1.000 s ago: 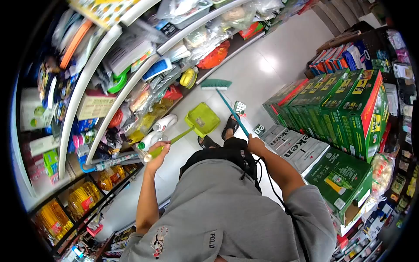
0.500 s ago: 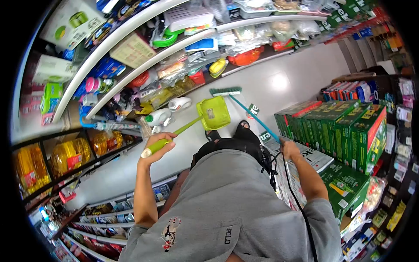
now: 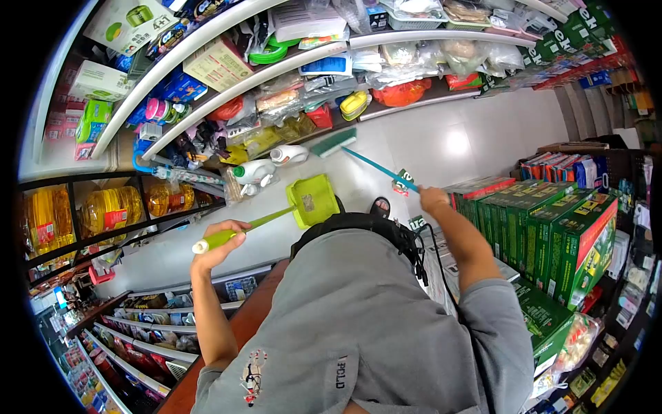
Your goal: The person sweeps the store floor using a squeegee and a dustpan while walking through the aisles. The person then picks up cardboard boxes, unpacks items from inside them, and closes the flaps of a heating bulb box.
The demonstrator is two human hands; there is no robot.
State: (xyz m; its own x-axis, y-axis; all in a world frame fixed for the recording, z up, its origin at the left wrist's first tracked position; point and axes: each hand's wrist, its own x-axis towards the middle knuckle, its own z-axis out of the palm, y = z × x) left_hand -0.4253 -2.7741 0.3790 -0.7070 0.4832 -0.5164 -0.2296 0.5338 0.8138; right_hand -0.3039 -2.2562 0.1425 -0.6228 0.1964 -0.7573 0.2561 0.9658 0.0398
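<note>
My left hand (image 3: 222, 244) is wrapped round the handle of a lime-green dustpan (image 3: 314, 196), whose pan rests low over the pale tiled floor in front of my body. My right hand (image 3: 434, 200) grips the blue stick of a broom (image 3: 334, 142). The broom's green bristle head lies on the floor beside the lower shelf, beyond the dustpan and apart from it. A torn green and white carton piece (image 3: 403, 182) is on the floor under the broom stick.
Packed shelves (image 3: 276, 62) curve along the far side. White bottles (image 3: 254, 171) stand on the floor near them. Large oil jugs (image 3: 114, 210) sit at the left. Stacked green cartons (image 3: 545, 228) rise at the right. One sandal (image 3: 380, 207) shows before my body.
The broom head has swung left toward the white bottles, and my right hand has moved forward with the stick. The dustpan and my left hand have shifted left in view, still together.
</note>
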